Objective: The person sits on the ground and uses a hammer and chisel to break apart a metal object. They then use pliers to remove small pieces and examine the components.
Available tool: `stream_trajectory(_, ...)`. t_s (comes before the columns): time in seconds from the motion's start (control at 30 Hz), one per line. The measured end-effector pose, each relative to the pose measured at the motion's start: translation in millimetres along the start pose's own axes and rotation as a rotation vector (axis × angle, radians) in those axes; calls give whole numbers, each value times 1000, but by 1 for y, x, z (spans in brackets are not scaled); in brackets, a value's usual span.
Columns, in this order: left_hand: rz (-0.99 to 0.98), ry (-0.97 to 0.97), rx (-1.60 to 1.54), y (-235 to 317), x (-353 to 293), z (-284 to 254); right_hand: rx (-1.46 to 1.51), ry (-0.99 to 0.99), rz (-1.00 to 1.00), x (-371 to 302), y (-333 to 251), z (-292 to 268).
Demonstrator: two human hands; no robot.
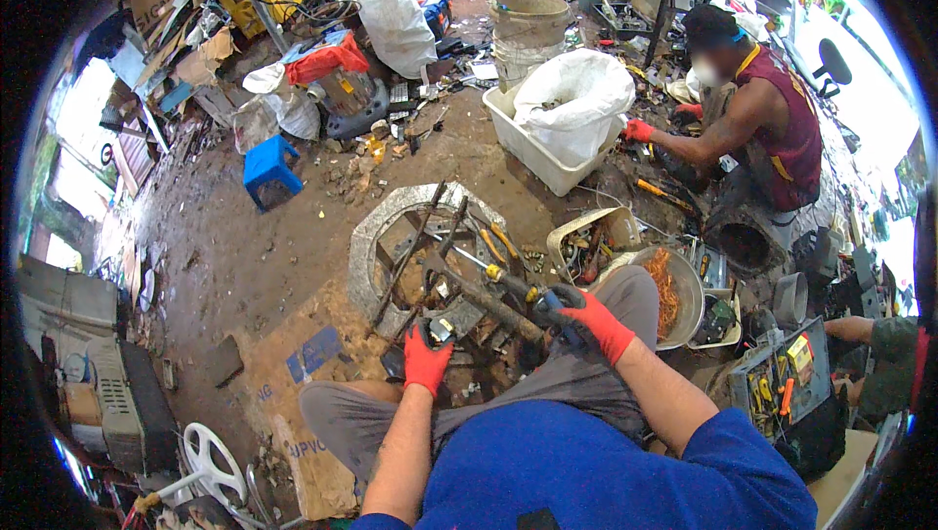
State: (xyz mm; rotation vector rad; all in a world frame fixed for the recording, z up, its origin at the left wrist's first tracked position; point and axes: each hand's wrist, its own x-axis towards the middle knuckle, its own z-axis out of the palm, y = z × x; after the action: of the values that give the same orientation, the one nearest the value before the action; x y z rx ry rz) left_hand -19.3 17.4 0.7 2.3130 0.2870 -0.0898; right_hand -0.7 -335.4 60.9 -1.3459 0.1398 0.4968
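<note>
My left hand (426,358), in a red glove, is closed on a small black-and-silver part (443,331) above the near side of an octagonal stone-like ring (365,254). My right hand (598,323), also red-gloved, is wrapped round a screwdriver (512,282) with a black-and-yellow handle. Its bright metal shaft points away to the left, over the ring. Beneath it, a thick rusty bar (495,309) slants across the ring. Dark metal rods (410,252) and orange-handled pliers (493,243) lie on the ring. The part's exact kind cannot be made out.
A metal bowl of copper-coloured wire (692,307) and a bin of scrap (564,239) stand right. Across from me, a red-gloved co-worker (772,105) sits by a white tub (547,170). A blue stool (271,169) stands left; a toolbox (772,385) lies near right.
</note>
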Motion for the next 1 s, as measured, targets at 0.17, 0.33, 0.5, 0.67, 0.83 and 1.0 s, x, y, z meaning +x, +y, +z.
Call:
stream_trajectory(0.17, 36, 30, -14, 16, -5, -1, -15, 37, -18, 1, 6, -6)
stream_trajectory(0.33, 65, 75, -31, 0, 3, -3, -29, 18, -3, 2, 3, -1)
stream_trajectory(0.5, 35, 58, -20, 6, 6, -1, -51, 38, 21, 2, 6, -6)
stream_trajectory(0.67, 58, 97, 27, 8, 3, 0, -100, 30, -34, -1, 3, -4)
stream_trajectory(0.83, 72, 73, -52, -4, 6, -1, -8, 59, 3, -2, -4, 4)
stream_trajectory(1.0, 94, 77, -67, -6, 5, 0, -11, 52, -65, 1, 6, 2)
